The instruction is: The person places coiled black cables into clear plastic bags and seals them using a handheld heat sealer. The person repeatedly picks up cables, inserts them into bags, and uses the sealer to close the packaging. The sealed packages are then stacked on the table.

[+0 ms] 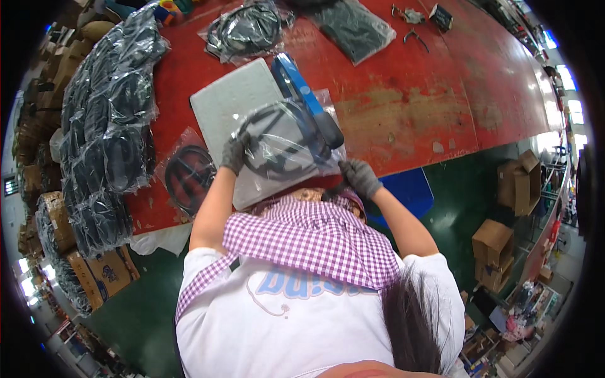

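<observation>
A black wheel-shaped part with spokes lies in a clear plastic bag (277,140) over a pale flat board (230,101) at the table's near edge. At the bag's left edge, my gloved left hand (234,154) is closed on the plastic. A blue and black bar-shaped tool, which looks like a bag sealer (304,91), lies across the bag's right side. My gloved right hand (361,178) is closed beside the bag's lower right corner. Something dark projects below its fingers; I cannot make out what it holds.
Another bagged black wheel part (190,176) lies left of the board. Bagged black parts (113,120) pile up along the red table's (403,101) left side. Farther back are bagged coils (246,28), a dark bagged packet (353,28) and pliers (416,40). Cardboard boxes (520,183) stand at right.
</observation>
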`<state>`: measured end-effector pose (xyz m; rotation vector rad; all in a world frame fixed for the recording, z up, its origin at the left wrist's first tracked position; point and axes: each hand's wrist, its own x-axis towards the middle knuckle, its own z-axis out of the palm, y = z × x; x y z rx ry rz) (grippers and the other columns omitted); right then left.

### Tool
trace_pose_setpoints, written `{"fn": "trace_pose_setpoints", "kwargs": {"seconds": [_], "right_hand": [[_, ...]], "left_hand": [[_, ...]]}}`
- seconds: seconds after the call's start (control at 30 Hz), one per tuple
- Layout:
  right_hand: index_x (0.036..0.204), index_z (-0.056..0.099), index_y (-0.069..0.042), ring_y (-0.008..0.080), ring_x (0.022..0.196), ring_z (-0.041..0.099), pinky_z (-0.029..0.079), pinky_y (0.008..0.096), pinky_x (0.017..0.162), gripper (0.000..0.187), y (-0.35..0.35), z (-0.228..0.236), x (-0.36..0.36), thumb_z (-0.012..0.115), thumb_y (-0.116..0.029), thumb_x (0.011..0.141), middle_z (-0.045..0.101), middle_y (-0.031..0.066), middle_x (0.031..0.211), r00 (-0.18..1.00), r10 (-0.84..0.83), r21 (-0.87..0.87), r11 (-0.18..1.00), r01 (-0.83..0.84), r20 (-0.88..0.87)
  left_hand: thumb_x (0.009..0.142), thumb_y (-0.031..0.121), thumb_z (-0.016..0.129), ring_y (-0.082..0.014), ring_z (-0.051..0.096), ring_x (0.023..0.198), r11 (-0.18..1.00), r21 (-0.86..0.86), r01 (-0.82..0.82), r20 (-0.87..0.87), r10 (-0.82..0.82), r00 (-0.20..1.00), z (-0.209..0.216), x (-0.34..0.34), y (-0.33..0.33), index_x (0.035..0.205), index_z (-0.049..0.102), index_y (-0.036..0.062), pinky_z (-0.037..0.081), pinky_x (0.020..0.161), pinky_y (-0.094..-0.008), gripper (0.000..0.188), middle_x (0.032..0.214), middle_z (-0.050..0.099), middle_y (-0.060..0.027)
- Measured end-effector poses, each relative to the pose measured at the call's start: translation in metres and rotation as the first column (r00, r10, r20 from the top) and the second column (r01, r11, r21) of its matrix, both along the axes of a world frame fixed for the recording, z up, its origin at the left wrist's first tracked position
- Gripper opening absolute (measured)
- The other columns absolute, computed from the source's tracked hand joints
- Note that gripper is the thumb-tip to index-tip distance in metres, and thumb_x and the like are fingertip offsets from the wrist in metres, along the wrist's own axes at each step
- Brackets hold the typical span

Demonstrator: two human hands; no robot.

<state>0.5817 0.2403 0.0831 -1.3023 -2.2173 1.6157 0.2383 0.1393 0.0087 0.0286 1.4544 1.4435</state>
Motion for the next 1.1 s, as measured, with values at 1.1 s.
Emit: {"fn": "trace_pose_setpoints", "kwargs": {"seconds": [1.1], "right_hand": [[0.124,0.029,0.0,0.0341,0.116,0.031,0.028,0.0397,0.094,0.069,0.061,0.051,-0.11,0.048,-0.045,0.075,0.029,0.0226,0.127,0.906,0.26,0.486,0.776,-0.401,0.333]], "left_hand": [[0.077,0.019,0.058,-0.0075,0.04,0.046,0.903,-0.248,-0.351,-0.234,0.296,0.926,-0.012,-0.021,-0.013,0.071,0.055,0.0091,0.031,0.043,-0.0224,0.012,0.057,0.048,0.0029]]}}
